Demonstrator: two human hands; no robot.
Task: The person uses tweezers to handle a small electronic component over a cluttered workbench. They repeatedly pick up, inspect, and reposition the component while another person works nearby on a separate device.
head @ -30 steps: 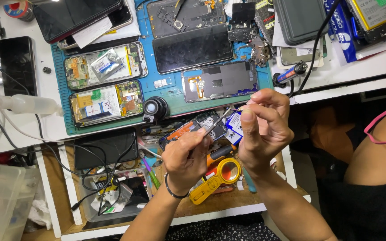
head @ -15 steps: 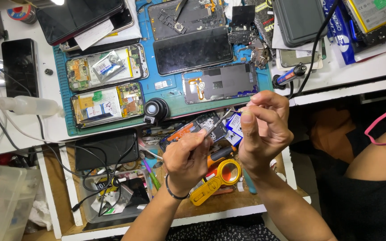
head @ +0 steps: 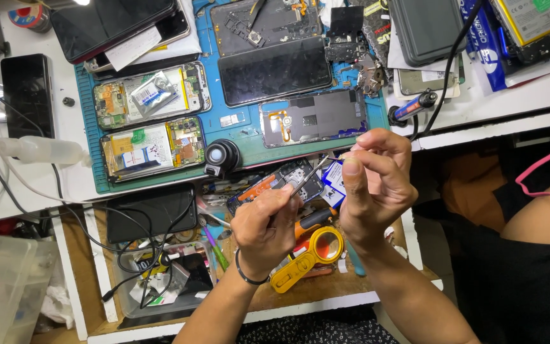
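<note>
My left hand (head: 265, 228) grips a pair of metal tweezers (head: 309, 175) whose tips point up and to the right, toward my right hand (head: 377, 185). My right hand is closed, thumb against fingertips, pinching something too small to make out at the tweezer tips. Both hands hover over an open drawer (head: 160, 255) of tools, just in front of the blue work mat (head: 249, 127). A black band circles my left wrist.
On the blue mat lie two opened phones (head: 151, 121), a dark phone screen (head: 275, 69) and a grey back cover (head: 313, 118). A round black loupe (head: 222, 156) sits at the mat's edge. A yellow magnifier (head: 313, 251) lies under my hands. Another person's arm (head: 542, 210) is at the right.
</note>
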